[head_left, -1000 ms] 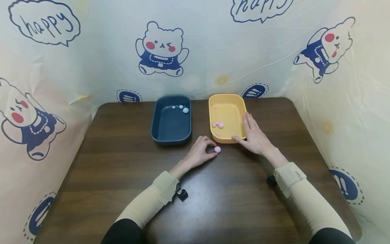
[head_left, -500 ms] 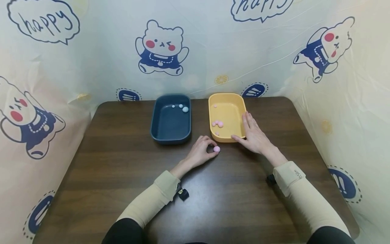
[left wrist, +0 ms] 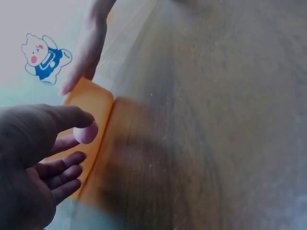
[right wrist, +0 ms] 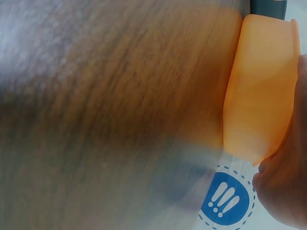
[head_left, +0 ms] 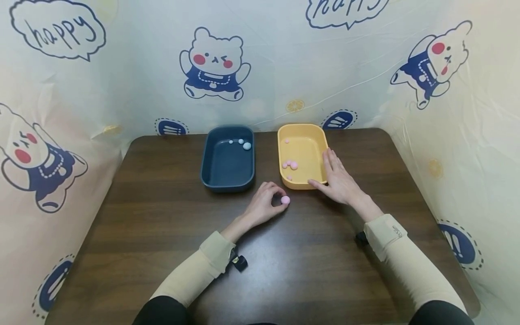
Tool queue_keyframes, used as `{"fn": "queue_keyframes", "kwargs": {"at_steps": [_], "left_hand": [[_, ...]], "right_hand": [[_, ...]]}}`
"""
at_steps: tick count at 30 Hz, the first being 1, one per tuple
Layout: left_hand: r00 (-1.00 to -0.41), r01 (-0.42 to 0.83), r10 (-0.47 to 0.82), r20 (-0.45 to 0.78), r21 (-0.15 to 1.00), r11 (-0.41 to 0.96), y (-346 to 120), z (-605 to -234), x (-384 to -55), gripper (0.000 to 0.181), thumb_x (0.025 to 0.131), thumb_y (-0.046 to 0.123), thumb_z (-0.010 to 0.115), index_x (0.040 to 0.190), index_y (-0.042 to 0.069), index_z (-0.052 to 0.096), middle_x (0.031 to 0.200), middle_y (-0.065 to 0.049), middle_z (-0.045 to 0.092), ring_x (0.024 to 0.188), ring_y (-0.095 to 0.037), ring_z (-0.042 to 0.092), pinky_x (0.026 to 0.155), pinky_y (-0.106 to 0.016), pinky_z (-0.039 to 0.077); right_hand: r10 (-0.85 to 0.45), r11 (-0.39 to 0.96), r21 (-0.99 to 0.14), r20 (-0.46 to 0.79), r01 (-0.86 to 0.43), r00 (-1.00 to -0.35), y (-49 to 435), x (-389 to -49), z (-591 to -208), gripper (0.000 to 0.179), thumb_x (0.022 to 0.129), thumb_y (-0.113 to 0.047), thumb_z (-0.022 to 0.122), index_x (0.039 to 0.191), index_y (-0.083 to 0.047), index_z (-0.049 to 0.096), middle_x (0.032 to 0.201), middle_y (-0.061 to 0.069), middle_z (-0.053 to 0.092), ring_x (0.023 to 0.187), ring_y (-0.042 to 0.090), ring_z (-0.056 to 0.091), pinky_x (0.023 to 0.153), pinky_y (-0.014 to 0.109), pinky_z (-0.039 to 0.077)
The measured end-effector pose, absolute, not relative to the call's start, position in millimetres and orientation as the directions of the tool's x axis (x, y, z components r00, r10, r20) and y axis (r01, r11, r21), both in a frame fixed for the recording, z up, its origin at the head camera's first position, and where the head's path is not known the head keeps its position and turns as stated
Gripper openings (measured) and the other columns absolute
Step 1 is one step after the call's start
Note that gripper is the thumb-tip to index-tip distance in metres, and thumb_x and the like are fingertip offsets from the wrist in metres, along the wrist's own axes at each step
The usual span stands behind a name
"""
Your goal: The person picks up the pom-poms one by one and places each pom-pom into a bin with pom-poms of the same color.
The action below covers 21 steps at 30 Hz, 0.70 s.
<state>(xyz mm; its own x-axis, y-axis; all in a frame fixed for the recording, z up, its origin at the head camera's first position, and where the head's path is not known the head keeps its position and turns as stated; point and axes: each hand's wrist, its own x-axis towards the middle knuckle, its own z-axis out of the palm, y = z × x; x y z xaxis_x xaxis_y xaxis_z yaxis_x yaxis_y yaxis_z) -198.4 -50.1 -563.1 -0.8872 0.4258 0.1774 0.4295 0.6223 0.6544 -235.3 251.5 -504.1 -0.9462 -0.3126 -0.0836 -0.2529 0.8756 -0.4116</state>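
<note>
A pink ball (head_left: pixel 285 200) is pinched between the thumb and index finger of my left hand (head_left: pixel 263 205), just in front of the yellow tray (head_left: pixel 321 135). The left wrist view shows the same ball (left wrist: pixel 86 132) at the fingertips, the other fingers spread loosely below. My right hand (head_left: pixel 343 183) rests with extended fingers against the tray's right side and near corner. Several small pink balls (head_left: pixel 294 165) lie inside the yellow tray. In the right wrist view the tray's wall (right wrist: pixel 261 86) stands beside the hand, whose fingers are mostly out of frame.
To the left of the yellow tray stands a dark blue tray (head_left: pixel 227 174) holding pale blue balls (head_left: pixel 247 146). Both trays sit near the back edge of the brown wooden table (head_left: pixel 162 216). A printed curtain (head_left: pixel 276 58) hangs behind and at both sides.
My left hand, pinching the pink ball, has shifted slightly left and toward me. The right hand stays on the yellow tray, and both trays look unmoved.
</note>
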Motion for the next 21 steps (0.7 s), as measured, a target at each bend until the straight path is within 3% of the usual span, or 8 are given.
{"fn": "queue_keyframes", "kwargs": {"at_steps": [7,12,21], "left_hand": [[-0.898,0.399,0.409,0.163,0.695,0.599,-62,-511,-168,0.024,0.094,0.023,0.087,0.112,0.009,0.079,0.114,-0.008,0.072,0.11,-0.026,0.06,0.095,-0.04,0.054],[-0.886,0.439,0.403,0.228,0.69,0.576,-72,-510,-162,0.024,0.095,0.027,0.085,0.111,0.01,0.079,0.113,-0.006,0.072,0.112,-0.022,0.06,0.098,-0.04,0.053],[-0.919,0.349,0.372,0.129,0.705,0.617,-72,-491,-157,0.023,0.097,0.022,0.085,0.116,0.011,0.078,0.119,-0.005,0.071,0.117,-0.023,0.06,0.103,-0.044,0.054]], "right_hand": [[-0.31,0.889,-0.382,-0.095,-0.253,-0.946,245,-229,-495,0.122,0.101,-0.084,0.046,0.175,-0.005,-0.01,0.185,0.017,-0.017,0.174,0.04,-0.005,0.139,0.063,0.014],[-0.324,0.887,-0.375,-0.091,-0.269,-0.942,245,-229,-493,0.118,0.104,-0.079,0.048,0.174,-0.001,-0.008,0.184,0.02,-0.016,0.174,0.039,-0.006,0.14,0.062,0.012],[-0.324,0.891,-0.368,-0.1,-0.267,-0.941,246,-230,-492,0.117,0.105,-0.078,0.047,0.174,-0.001,-0.009,0.184,0.017,-0.02,0.174,0.039,-0.008,0.14,0.061,0.011]]}}
